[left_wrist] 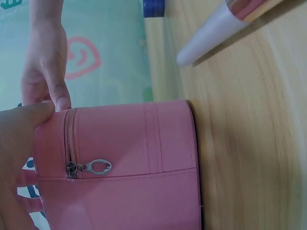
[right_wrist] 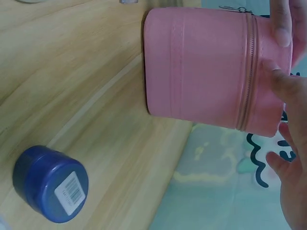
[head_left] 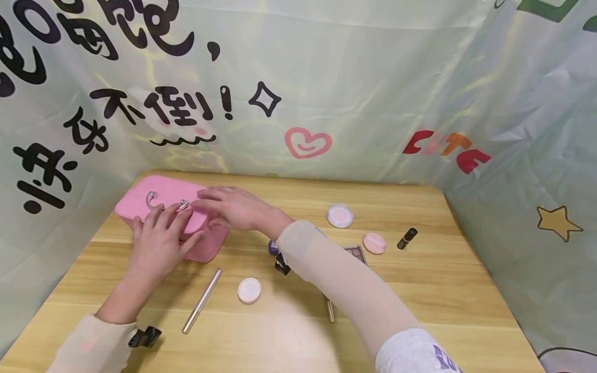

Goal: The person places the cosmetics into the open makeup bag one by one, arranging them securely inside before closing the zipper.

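A pink zippered makeup case (head_left: pixel 154 197) with a silver handle on its lid stands upright at the table's left back. My left hand (head_left: pixel 157 243) rests over its near side, fingers spread on the lid near the handle, thumb along the edge. At the lid's right end, my right hand (head_left: pixel 238 207) touches the case with thumb and fingers. The left wrist view shows a metal zip pull (left_wrist: pixel 98 166) hanging free. The right wrist view shows the zipper track (right_wrist: pixel 248 72) running below the lid. Inside the case is hidden.
Nearer lie a silver tube (head_left: pixel 202 301) and a round white compact (head_left: pixel 249 290). A blue jar (right_wrist: pixel 50 184) stands right of the case. Farther right are a pink compact (head_left: pixel 340 216), a powder puff (head_left: pixel 374 243), a black tube (head_left: pixel 407 239) and a partly covered eyeshadow palette (head_left: pixel 356 253).
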`<state>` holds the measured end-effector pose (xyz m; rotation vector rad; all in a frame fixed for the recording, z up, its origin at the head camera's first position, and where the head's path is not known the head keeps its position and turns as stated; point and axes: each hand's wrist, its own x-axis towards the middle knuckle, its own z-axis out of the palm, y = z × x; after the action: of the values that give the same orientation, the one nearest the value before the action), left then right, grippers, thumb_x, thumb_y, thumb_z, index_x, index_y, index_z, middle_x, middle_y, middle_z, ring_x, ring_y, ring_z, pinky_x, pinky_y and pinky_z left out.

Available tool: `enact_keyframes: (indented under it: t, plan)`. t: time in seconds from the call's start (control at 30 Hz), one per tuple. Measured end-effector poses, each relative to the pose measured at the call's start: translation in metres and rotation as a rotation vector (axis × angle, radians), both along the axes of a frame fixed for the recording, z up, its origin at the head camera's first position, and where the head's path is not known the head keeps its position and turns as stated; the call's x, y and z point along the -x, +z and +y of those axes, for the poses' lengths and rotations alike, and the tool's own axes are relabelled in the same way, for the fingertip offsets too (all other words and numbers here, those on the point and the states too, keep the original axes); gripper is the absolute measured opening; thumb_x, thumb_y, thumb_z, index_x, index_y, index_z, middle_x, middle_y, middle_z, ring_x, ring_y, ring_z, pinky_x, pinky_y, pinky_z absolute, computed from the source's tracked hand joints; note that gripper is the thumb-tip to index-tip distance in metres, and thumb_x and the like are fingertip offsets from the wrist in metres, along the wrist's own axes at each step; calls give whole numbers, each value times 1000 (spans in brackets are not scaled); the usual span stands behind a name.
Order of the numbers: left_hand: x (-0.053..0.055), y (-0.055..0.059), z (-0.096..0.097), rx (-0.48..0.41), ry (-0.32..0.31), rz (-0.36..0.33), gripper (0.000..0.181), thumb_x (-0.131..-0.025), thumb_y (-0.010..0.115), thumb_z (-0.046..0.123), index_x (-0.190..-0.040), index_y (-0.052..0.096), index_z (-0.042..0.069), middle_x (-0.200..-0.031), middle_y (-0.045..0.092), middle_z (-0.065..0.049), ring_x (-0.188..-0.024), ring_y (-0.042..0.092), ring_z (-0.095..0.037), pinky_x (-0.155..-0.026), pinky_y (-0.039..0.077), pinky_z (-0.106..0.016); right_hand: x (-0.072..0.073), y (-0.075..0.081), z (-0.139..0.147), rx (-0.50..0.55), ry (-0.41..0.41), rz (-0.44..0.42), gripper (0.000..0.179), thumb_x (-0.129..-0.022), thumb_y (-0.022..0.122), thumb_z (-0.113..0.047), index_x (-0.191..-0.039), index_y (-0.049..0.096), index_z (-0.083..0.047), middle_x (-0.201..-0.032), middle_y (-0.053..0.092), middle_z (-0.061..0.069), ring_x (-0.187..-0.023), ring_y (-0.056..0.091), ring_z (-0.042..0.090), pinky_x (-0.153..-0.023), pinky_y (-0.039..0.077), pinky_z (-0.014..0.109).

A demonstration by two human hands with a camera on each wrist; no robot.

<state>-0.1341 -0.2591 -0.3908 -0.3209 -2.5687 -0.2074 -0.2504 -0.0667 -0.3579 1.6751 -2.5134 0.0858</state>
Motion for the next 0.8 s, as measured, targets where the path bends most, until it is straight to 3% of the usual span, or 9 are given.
enact_keyframes:
  t: [0.23, 0.43, 0.8]
  plan:
    - [1, -2, 2, -8, -22, 13, 62, -81, 72, 44, -128, 59, 5, -131, 52, -24, -126, 40, -51, -96, 22, -83, 0, -12, 6, 17, 37, 19, 55, -100, 53, -40, -150, 40, -21, -156, 34, 2, -145, 26, 18, -120, 15, 31]
    - [8, 0, 6, -31, -33, -10, 63, -81, 75, 43, -129, 58, 6, -133, 50, -24, -127, 38, -51, -97, 18, -83, 5, -11, 13, 53, 27, 62, 50, -101, 51, -39, -148, 44, -23, -154, 38, 0, -143, 29, 17, -120, 13, 30]
    - [16, -3, 18, -18, -92, -24, 58, -83, 73, 44, -125, 59, 7, -133, 50, -21, -128, 37, -49, -97, 18, -83, 5, -16, 35, 111, 36, 34, 50, -99, 55, -38, -145, 48, -20, -149, 44, 5, -139, 36, 22, -119, 18, 31]
